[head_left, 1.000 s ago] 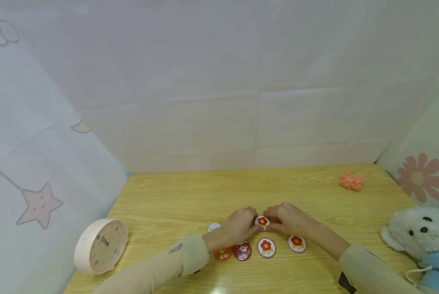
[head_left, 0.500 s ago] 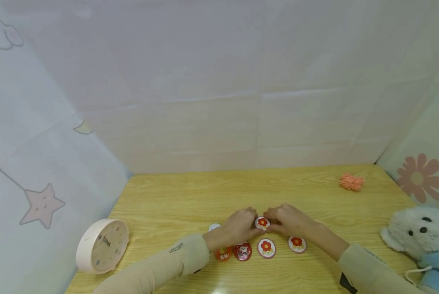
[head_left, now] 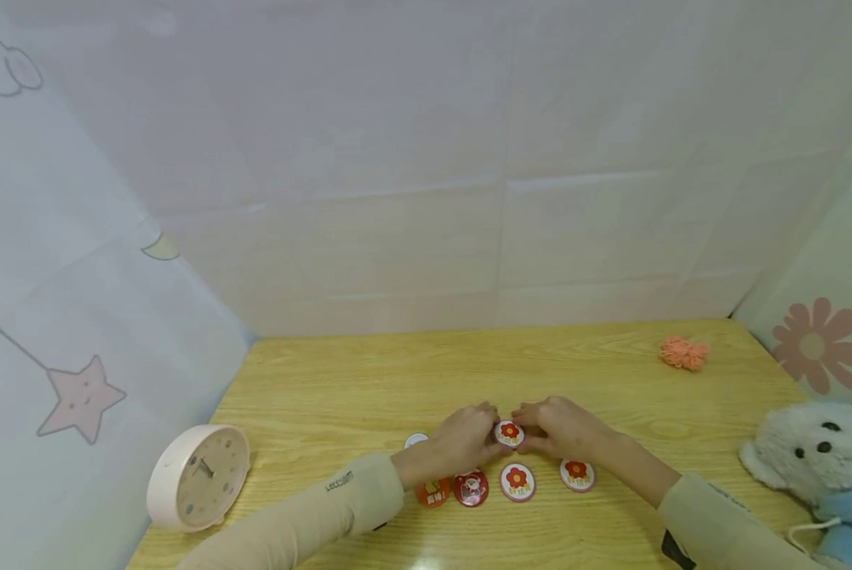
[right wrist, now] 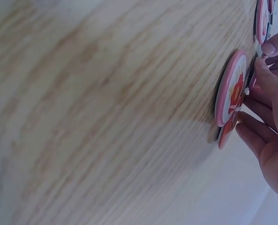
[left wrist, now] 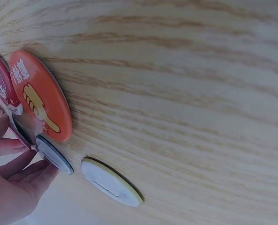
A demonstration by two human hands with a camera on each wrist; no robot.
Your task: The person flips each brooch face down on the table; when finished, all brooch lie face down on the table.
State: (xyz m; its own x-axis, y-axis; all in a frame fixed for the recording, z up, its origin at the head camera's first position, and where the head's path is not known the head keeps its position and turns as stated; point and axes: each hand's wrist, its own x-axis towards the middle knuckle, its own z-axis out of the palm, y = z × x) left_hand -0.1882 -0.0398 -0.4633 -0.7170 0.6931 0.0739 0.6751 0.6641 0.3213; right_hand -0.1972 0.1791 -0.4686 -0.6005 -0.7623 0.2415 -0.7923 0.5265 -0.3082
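A round white pin badge with a red flower [head_left: 509, 432] is between my two hands. My left hand [head_left: 458, 439] pinches its left edge while my right hand [head_left: 567, 427] pinches the right edge. Nearer me lie two similar flower badges [head_left: 517, 481], the rightmost of them [right wrist: 231, 91] close under my right hand in the right wrist view. A red Santa badge [head_left: 471, 488] and an orange badge with a pointing hand [left wrist: 40, 98] lie by my left wrist. In the left wrist view, a dark-rimmed badge [left wrist: 54, 155] and a pale, yellow-rimmed badge [left wrist: 111, 183] are beside my left fingers.
A pink round clock [head_left: 198, 477] stands at the table's left side. Orange yarn [head_left: 683, 353] lies at the back right. A white plush bear in blue [head_left: 818, 459] sits at the right edge. A pale curtain [head_left: 397, 237] hangs behind the wooden table [head_left: 355, 372].
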